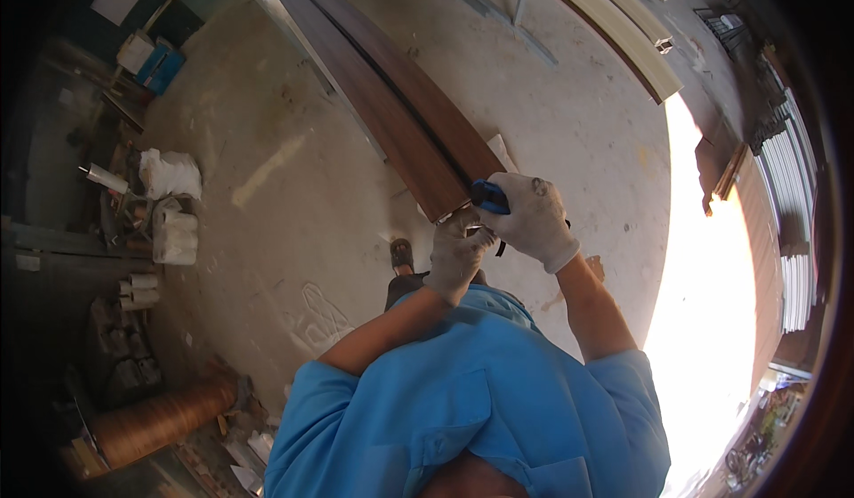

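From the head view, my right hand (534, 220), gloved in white, is clenched around a blue-handled tool (489, 197), the handle poking out from my fist on its left side; what kind of tool it is I cannot tell. My left hand (455, 256), also gloved, sits just below and to the left of the right one, fingers curled and pinching at the near end of a long brown board (400, 111); a small metal bit shows between the two hands, too small to make out. The board runs away from my hands, up and to the left, with a dark groove along it. My hands touch each other at the board's end. Below my left hand my sandal (402, 255) stands on the concrete floor (294, 195). Far to the left of my hands lie white rolls (173, 231).
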The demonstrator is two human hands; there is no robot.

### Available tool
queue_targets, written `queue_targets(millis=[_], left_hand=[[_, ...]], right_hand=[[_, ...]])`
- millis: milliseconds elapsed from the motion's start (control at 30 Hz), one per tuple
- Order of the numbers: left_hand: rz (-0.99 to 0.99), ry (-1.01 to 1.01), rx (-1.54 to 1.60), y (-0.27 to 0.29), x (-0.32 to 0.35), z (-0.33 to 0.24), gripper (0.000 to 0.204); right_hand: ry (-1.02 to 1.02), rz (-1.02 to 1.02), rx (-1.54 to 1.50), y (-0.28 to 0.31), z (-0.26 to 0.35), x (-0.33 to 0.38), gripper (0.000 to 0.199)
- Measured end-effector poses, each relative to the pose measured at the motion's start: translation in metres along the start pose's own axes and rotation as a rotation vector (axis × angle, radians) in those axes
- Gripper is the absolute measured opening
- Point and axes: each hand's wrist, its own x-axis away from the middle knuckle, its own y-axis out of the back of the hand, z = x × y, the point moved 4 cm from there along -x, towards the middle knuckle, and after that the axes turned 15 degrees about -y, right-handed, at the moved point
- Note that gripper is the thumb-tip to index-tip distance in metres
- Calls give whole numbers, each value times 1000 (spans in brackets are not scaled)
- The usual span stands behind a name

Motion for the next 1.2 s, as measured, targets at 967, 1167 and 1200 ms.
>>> queue_targets(millis=[967, 1167, 1200], left_hand=[[133, -1119, -990, 56, -34, -68, 43], [253, -1129, -1360, 38, -26, -69, 31], [269, -1143, -1329, 37, -29, -69, 30]], right_hand=[[-23, 99, -352, -18, -24, 27, 29], [9, 87, -333, -32, -18, 28, 31], [5, 96, -348, -28, -16, 26, 31]])
